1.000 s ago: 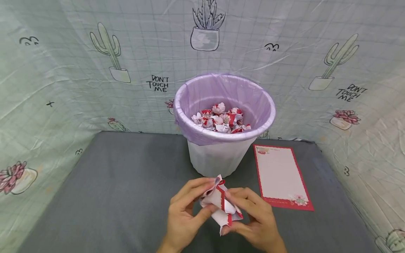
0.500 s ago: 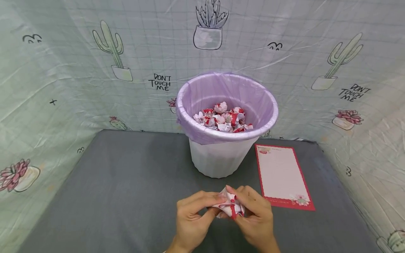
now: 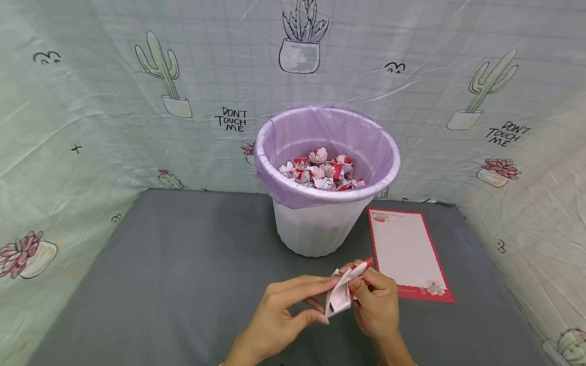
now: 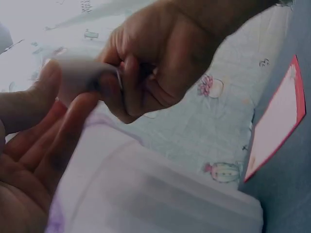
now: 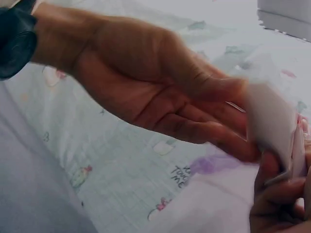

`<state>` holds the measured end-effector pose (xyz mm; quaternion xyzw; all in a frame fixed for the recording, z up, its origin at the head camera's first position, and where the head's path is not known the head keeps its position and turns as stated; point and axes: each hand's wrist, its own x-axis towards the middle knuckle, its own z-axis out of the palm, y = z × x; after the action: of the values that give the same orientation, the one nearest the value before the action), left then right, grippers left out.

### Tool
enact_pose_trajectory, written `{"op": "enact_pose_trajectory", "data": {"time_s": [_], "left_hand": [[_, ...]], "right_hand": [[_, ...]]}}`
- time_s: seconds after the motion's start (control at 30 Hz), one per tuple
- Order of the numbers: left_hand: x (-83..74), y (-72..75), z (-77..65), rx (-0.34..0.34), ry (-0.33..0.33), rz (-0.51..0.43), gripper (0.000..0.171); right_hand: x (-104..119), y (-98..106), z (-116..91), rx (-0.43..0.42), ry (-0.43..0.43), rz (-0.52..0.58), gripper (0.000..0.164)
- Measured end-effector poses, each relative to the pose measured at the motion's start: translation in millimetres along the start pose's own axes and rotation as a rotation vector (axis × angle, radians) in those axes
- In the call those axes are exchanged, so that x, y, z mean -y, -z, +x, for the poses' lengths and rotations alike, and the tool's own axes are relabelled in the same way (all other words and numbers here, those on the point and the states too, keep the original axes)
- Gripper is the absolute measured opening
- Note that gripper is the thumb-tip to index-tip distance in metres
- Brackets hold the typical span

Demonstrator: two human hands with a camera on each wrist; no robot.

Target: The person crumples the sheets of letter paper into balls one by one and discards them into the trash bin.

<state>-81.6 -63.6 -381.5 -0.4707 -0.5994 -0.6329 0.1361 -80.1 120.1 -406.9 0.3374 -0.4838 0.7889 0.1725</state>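
Note:
A crumpled, partly folded sheet of white paper with red edging (image 3: 340, 299) is held between both hands in front of the bin. My left hand (image 3: 279, 315) pinches its left side, thumb below and long fingers above in the head view. Curled fingers of my right hand (image 3: 379, 302) grip the bunched right side, the thumb pressing on it. In the left wrist view a pale fold of the paper (image 4: 77, 77) spans the two hands. The right wrist view shows a flat face of the paper (image 5: 272, 124) between the left thumb and the right fingers.
Behind the hands stands a white bin (image 3: 316, 229) with a purple liner (image 3: 361, 134); several crumpled red-and-white paper balls (image 3: 320, 170) lie in it. A flat red-bordered sheet (image 3: 405, 249) lies on the grey table (image 3: 183, 264) at right. A cactus-print cloth (image 3: 206, 66) hangs behind.
Both hands have turned the paper and squeezed it smaller. The left fingers have straightened along its left side, while the right hand has closed around the other side. The bin and flat sheet stay put.

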Motion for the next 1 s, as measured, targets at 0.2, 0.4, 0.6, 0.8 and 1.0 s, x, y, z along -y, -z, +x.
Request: {"op": "enact_pose_trajectory", "data": {"time_s": [0.2, 0.4, 0.6, 0.8, 1.0], "left_hand": [[4.6, -1.5, 5.3, -0.061, -0.234, 0.213, 0.04], [7.7, -8.1, 8.8, -0.119, -0.35, 0.325, 0.058], [-0.8, -16.1, 10.2, -0.145, -0.249, 0.352, 0.062], [-11.6, -21.5, 12.8, -0.177, -0.145, 0.322, 0.056], [-20.0, -14.8, 17.2, -0.23, -0.12, 0.302, 0.051]], "right_hand": [[7.2, 1.4, -1.1, 0.02, -0.235, -0.01, 0.017], [9.8, -7.6, 0.0, -0.017, -0.276, -0.04, 0.019], [13.8, -17.4, -1.1, -0.143, -0.11, -0.326, 0.015], [11.4, -24.1, 5.7, -0.08, 0.186, -0.451, 0.006], [15.8, -26.3, 14.5, 0.12, 0.259, -0.486, 0.026]]}}
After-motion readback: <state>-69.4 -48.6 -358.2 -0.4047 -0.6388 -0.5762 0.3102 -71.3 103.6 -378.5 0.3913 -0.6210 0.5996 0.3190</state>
